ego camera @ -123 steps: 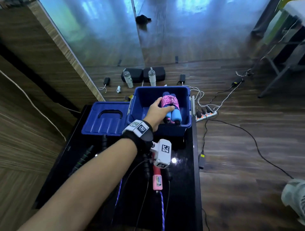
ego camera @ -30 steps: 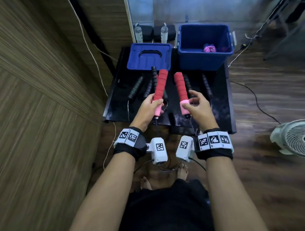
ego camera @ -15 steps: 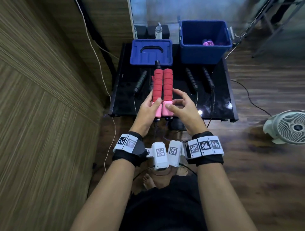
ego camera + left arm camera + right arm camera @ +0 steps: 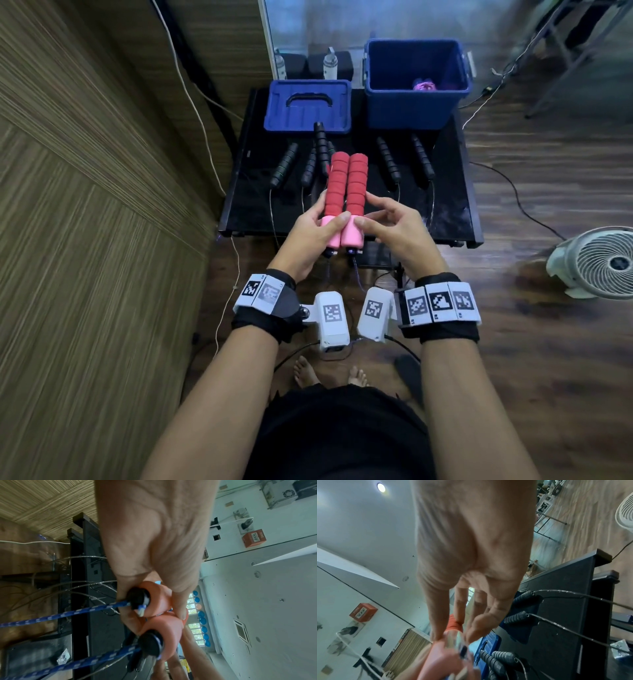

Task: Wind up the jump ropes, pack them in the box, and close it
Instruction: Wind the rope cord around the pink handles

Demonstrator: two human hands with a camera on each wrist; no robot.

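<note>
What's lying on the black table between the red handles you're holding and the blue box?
In the head view, two black jump-rope handles lie on the black table between the red handles and the blue box.

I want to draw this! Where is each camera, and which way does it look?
Head: on the person's head, looking down at the table; both arms, feet show.
Left wrist: along the left hand at the red handles.
Right wrist: along the right hand toward the same handles.
Shared: the handles, held side by side.
</note>
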